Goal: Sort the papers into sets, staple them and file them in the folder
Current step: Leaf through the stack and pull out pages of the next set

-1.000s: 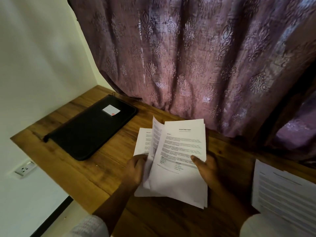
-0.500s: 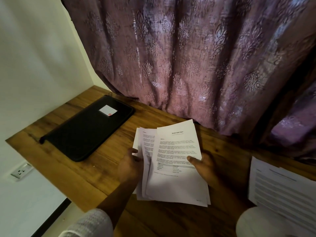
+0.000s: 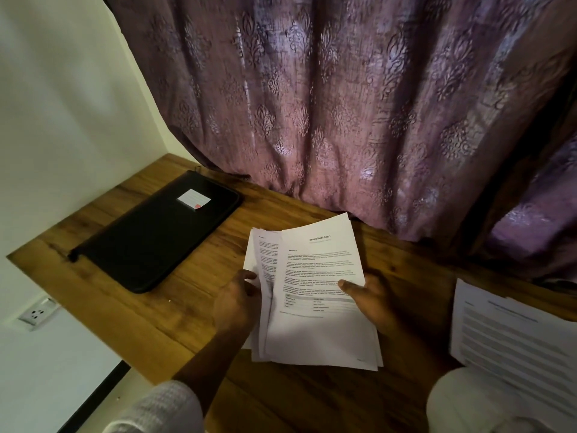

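The left hand (image 3: 237, 303) curls its fingers round the rear sheets (image 3: 260, 254). The right hand (image 3: 373, 300) pinches the Sample Health Report page (image 3: 321, 270), thumb on top. The black folder (image 3: 156, 239) lies at ten o'clock. With so loose a fan, sheets could slip and mix the sets.

"Sample Health Report" heading the front sheet (image 3: 321, 292)

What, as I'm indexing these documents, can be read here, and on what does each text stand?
"Sample Health Report": title of the top sheet.
"Section 1": heading on that sheet.
Its body text and table, the sheet behind, the label on the folder, the papers at right: too blurred to read.
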